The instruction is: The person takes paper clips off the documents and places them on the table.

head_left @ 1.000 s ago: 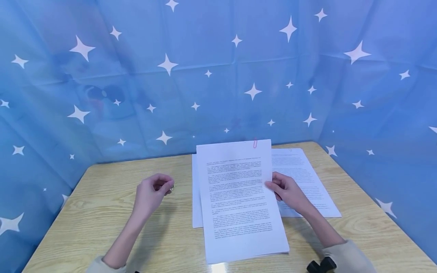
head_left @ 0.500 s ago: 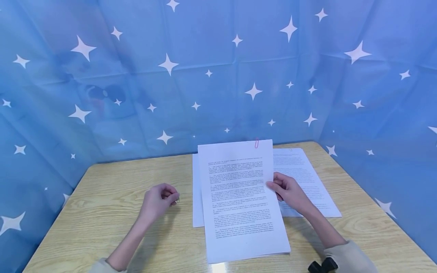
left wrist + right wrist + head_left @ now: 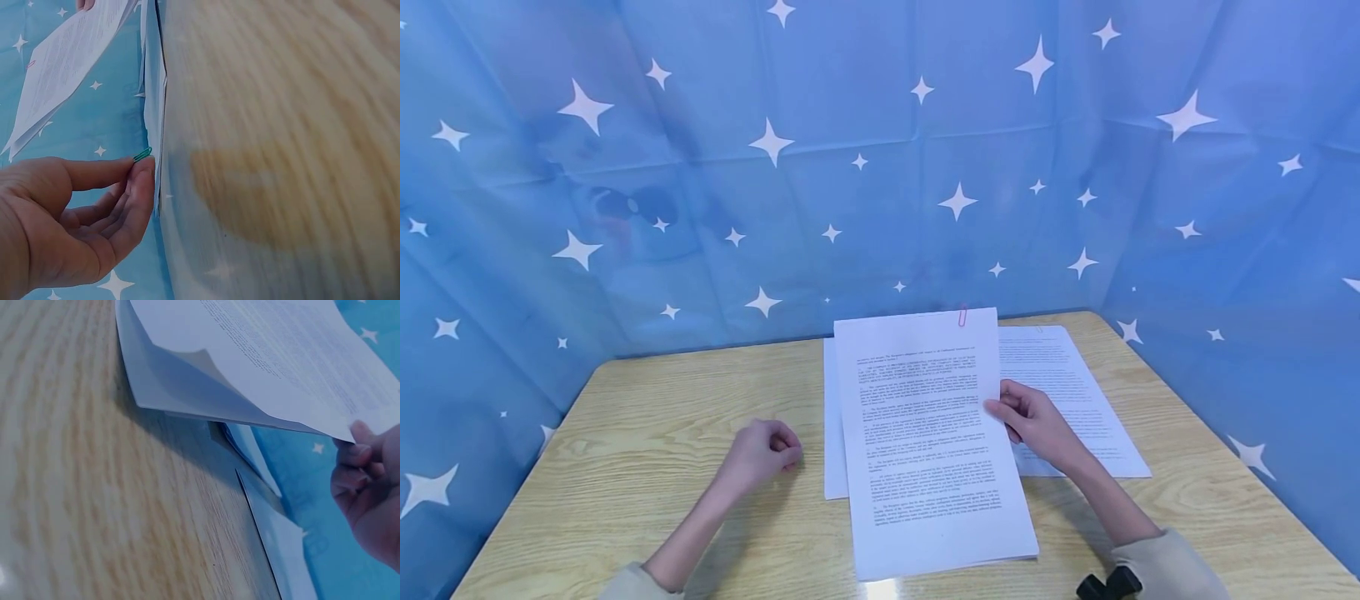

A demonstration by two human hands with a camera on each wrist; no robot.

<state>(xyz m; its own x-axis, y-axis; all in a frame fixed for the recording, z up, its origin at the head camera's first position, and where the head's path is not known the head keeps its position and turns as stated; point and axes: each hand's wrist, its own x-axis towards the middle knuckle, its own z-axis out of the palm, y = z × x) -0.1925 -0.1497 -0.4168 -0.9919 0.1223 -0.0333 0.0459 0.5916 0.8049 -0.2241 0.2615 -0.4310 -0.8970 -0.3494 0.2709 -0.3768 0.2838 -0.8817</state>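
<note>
Head view: a wood-grain worktop (image 3: 647, 433) stood before a blue curtain (image 3: 850, 83) printed with white stars, and two hands worked above it. The right hand (image 3: 1033, 421) held a printed sheaf (image 3: 925, 450) by its side edge, the side facing the worktop's right edge, thumb on the front and fingers bent behind. The sheaf tilted up over the middle of the worktop, its top towards the far edge and its bottom towards the near edge; a red clip (image 3: 962, 317) sat on its top edge. In the right wrist view more than one sheet showed, the corners spreading apart; whether the bottom touched the wood could not be told.

Two lots of paper lay flat behind the sheaf: a printed stack (image 3: 1075, 392) reaching towards the worktop's far right corner, and white sheets (image 3: 833, 417) showing past the sheaf's other side, on the side of the worktop's left edge. Both were partly covered by it.

The left hand (image 3: 760, 454) hung between the worktop's left edge and those white sheets, apart from the paper. The left wrist view showed thumb and forefinger pinched together on a green clip (image 3: 143, 154), the other fingers loosely bent; the clip's end stuck out past the fingertips.
</note>
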